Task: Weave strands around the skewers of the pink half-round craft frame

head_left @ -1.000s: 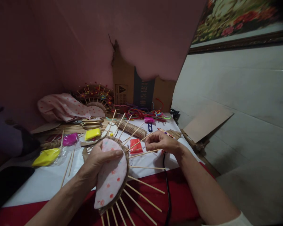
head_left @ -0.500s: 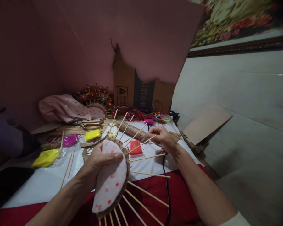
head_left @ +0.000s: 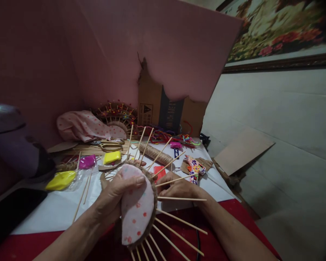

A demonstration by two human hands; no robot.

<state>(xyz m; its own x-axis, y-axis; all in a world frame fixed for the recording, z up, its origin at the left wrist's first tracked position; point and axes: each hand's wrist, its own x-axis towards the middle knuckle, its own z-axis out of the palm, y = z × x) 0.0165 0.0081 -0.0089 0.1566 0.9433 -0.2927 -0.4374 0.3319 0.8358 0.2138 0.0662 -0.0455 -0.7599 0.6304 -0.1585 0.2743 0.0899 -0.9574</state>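
My left hand (head_left: 112,190) is closed on a half-round piece (head_left: 138,214) covered in pale cloth with red dots, its thumb pressed flat on the cloth. Several thin wooden sticks (head_left: 183,198) fan out from the brown, rough curved rim of that piece. Behind the sticks on the right side is my right hand (head_left: 180,186), fingers curled in close to the rim. Its fingertips are partly hidden, so what they grip cannot be made out. A red packet (head_left: 159,172) lies just beyond that hand.
Behind the sticks lie a twine roll (head_left: 155,153) and a flower-patterned object (head_left: 196,169) on cardboard. Scissors (head_left: 111,146), a yellow packet (head_left: 112,157) and a magenta packet (head_left: 87,161) lie further left. A dark flat device (head_left: 16,206) rests at the left edge, near a purple container (head_left: 12,145).
My right hand has left the tip of one stick and moved down and left, in behind the sticks near the rim. The view has shifted slightly; my left hand keeps its hold.
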